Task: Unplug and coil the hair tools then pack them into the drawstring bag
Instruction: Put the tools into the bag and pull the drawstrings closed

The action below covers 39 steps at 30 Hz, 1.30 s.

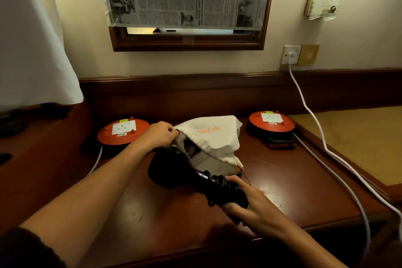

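On the table (293,172): a dark wooden top carried all the task items, set against a wall under a framed mirror (187,6) covered with newspaper.
Drawstring bag (213,137): white cloth with orange print, lying at table centre, its mouth facing the person and held open.
Hair dryer (174,167): black, lying at the bag mouth, nozzle end just inside the opening, handle pointing back toward the person.
Cord (219,185): black, wound tightly round the dryer handle.
Left reel (123,131): orange extension reel, left of the bag, socket face up.
Right reel (272,123): orange extension reel, right of the bag, apart from it.
White cable (304,102): ran from the wall socket (291,55) down across the table's right edge.
Left hand (161,134): grip clamped on the bag's rim, pinching it upward.
Right hand (241,200): grip clamped round the cord-wrapped handle.
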### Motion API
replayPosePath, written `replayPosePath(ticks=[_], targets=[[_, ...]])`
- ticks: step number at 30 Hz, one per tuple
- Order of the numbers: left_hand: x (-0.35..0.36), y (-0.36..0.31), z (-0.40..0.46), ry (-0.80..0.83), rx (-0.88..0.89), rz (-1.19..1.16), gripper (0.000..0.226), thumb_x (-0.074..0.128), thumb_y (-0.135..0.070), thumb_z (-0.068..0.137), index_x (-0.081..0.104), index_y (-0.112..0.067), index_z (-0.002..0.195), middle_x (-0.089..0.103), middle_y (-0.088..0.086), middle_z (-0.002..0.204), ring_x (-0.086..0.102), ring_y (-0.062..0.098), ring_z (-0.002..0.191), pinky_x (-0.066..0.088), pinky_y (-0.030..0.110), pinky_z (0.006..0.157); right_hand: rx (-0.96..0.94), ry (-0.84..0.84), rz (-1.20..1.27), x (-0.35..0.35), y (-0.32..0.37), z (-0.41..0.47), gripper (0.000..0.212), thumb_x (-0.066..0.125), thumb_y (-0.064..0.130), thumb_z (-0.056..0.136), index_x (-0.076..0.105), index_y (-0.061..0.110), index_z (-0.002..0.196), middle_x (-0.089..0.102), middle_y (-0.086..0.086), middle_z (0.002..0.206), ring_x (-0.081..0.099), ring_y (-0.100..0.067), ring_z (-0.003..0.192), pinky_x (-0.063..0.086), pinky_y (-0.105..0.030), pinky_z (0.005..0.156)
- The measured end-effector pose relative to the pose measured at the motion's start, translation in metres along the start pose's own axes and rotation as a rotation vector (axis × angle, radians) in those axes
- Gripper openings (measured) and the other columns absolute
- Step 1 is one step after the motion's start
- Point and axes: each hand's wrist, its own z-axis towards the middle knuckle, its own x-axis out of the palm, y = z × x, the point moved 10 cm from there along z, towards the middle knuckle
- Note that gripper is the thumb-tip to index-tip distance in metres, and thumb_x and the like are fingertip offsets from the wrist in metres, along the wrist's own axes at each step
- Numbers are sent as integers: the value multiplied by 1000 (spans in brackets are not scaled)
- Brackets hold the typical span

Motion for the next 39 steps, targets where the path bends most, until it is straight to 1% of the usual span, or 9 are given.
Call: replayPosePath(ticks=[3,7,10,13,16,21,29,34,39], targets=[[0,-2,0,10,1,-82,26,54,-22,99,70,-4,91,66,11,80,55,20,67,39,27,54,112,-25,264,-4,-10,-15,31,64,22,89,60,36,117,66,-19,90,61,-22,65,48,-33,58],[7,-2,-8,-40,0,-50,11,62,-18,92,69,-10,89,70,7,81,61,12,63,42,18,47,243,-164,462,-14,-24,-34,43,68,48,69,65,45,112,71,-7,103,73,-21,86,56,-25,68],[13,-11,-13,-52,34,14,16,62,-26,94,65,-16,81,64,-1,70,55,3,56,34,11,41,311,-221,627,-9,-27,-51,52,72,43,76,60,33,125,74,-12,97,74,-31,78,56,-31,60],[13,-22,-18,-79,60,44,38,54,-35,98,59,-17,65,56,0,58,50,8,52,33,24,44,393,-265,955,20,-31,-58,45,59,27,83,60,18,127,75,-19,98,73,-35,71,56,-34,52],[16,-36,-22,-99,100,75,50,50,-42,98,51,-14,57,49,4,54,47,18,52,29,31,50,493,-223,1278,57,-31,-57,59,56,36,78,63,0,124,66,-39,101,68,-38,63,51,-32,43],[20,-53,-32,-133,204,151,54,51,-50,96,53,-14,56,48,1,52,49,21,54,32,31,52,535,-158,1378,82,-26,-47,62,50,47,84,77,-8,86,68,-31,81,57,-32,52,44,-27,38],[30,-49,-44,-145,279,112,48,60,-48,92,44,-20,57,49,-1,53,51,21,54,33,34,52,563,-350,1516,91,-43,-10,61,37,49,99,61,-3,119,63,-24,77,56,-23,42,42,-20,36],[42,-53,-55,-78,381,127,24,67,-31,91,55,-19,74,61,-4,70,56,10,63,39,27,55,535,-556,1629,87,-48,27,62,36,54,99,67,1,104,65,-20,75,56,-22,49,42,-26,51],[39,-48,-63,-71,391,85,7,65,-21,90,60,-18,86,59,-11,69,55,2,60,35,17,51,450,-773,1777,65,-51,65,56,46,50,99,61,4,126,67,-21,105,67,-25,57,55,-25,51]])
